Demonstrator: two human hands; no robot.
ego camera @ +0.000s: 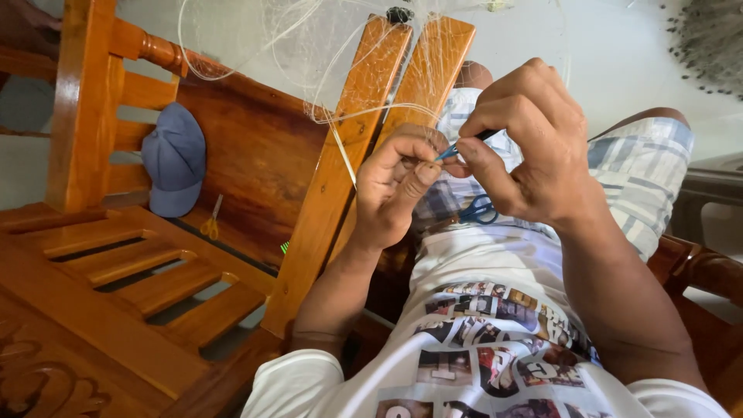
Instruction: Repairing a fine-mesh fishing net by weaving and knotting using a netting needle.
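Carved wooden bench [93, 310], pale floor [611, 54]

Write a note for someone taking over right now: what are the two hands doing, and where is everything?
Left hand: pinches fine net line beside the wooden slats.
Right hand: grips a thin blue tool, its tip at the left fingers.
Net: draped over the slat tops.
Blue-handled scissors: on the lap.
Yellow scissors and blue cap: on the bench.
Done and left: cannot tell from this view.
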